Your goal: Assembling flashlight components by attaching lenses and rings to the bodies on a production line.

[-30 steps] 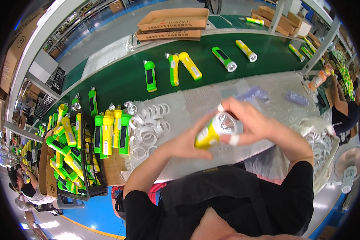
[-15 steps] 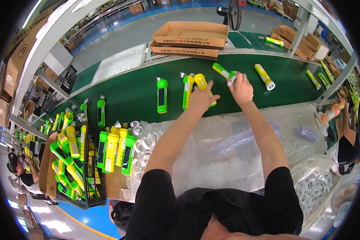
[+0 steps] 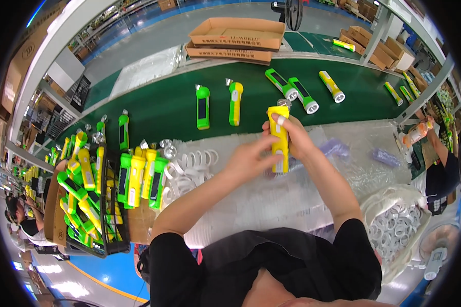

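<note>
Above the near edge of the green belt (image 3: 164, 115), my right hand (image 3: 298, 137) grips a yellow flashlight (image 3: 278, 115), its thumb on the upper body. A silver reflector (image 3: 284, 104) shows at the flashlight's top end. My left hand (image 3: 251, 159) is beside the lower body, fingers apart; whether they touch it is unclear. Beyond my hands lie two green flashlights (image 3: 303, 95) with white rings round their lenses, and a yellow one (image 3: 332, 87) further right. Left of my hands, two flashlights (image 3: 234, 105) lie with reflectors hanging loose at their heads.
A black crate (image 3: 107, 225) full of yellow and green flashlights stands at left. White rings (image 3: 189, 166) lie on the plastic-covered table, with clear plastic pieces (image 3: 335, 148). A sack of rings (image 3: 394, 225) sits at right. Cardboard trays (image 3: 235, 38) are stacked behind the belt.
The yellow flashlight has come off the belt toward me and is now in my right hand. My right hand has let go of a green flashlight, which lies on the belt.
</note>
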Motion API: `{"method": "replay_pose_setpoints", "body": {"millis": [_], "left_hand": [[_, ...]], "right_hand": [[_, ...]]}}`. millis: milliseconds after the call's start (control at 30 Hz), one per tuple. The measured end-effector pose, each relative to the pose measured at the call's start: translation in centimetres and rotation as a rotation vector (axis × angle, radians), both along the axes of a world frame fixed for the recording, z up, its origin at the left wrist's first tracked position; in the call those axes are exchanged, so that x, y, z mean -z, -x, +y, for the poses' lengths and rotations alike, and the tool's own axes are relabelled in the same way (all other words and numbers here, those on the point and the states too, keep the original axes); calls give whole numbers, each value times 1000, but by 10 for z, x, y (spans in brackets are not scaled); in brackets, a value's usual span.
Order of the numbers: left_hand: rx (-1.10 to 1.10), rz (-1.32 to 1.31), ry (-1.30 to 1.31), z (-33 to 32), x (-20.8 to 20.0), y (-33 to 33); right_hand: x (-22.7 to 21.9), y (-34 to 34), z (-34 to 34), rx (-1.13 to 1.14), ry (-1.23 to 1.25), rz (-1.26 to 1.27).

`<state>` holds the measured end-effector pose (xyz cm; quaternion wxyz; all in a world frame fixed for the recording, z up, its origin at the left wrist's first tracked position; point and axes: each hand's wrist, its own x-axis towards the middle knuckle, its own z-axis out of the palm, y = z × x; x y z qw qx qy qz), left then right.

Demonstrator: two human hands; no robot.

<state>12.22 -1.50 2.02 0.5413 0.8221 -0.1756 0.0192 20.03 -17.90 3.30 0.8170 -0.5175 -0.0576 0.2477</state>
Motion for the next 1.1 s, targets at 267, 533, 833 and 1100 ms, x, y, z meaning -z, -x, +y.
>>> {"method": "replay_pose_setpoints", "body": {"millis": [267,533,833,1100], "left_hand": [[177,638,1186,5,6,31],[19,-326,52,31,-11,77],[159,-488,50,7,7,76],[-183,-433,-417,-11,86,35]], "right_hand": [[19,130,7,-353,-14,-87],[21,169,7,-352,70,-187],[31,176,-3,-131,6,-96],[26,168,-34,134,15,-46]]}}
